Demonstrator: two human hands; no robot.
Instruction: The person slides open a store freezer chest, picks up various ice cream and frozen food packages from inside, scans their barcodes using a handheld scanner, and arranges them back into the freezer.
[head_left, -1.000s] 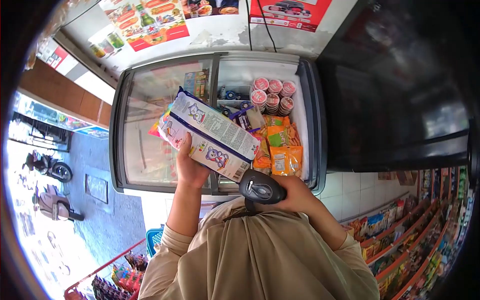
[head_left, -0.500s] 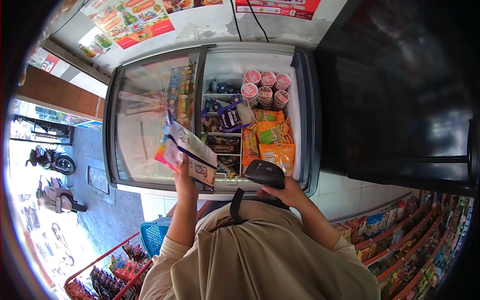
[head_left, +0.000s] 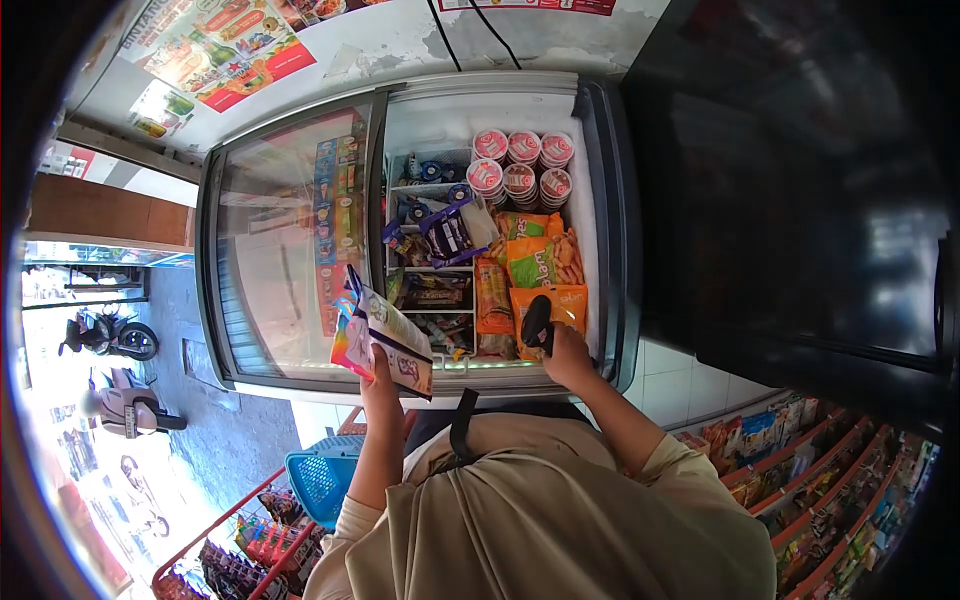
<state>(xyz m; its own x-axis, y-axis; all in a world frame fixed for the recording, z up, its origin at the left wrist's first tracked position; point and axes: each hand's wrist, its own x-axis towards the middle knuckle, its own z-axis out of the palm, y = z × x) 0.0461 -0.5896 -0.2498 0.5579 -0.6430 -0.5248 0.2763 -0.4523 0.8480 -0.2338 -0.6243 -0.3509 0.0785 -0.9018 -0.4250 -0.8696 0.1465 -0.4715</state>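
In the head view, my left hand is closed on the lower edge of a colourful printed booklet, thin and flat, with rainbow colours on one side and a dark band across it. It is tilted over the front edge of the freezer. My right hand grips a black handheld barcode scanner, held above an orange frozen-food bag. Behind that lie a green-and-orange bag and stacked ice-cream cups. A purple packet rests on the divided compartments to the left.
A sliding glass lid covers the freezer's left half. Tall black doors stand to the right. Snack shelves are at lower right. A blue basket and a red rack are at lower left, near a doorway with parked motorbikes.
My right hand has moved forward over the freezer, and the scanner has turned from sideways to pointing away from me. The booklet has shifted slightly right and down. The whole view has shifted slightly.
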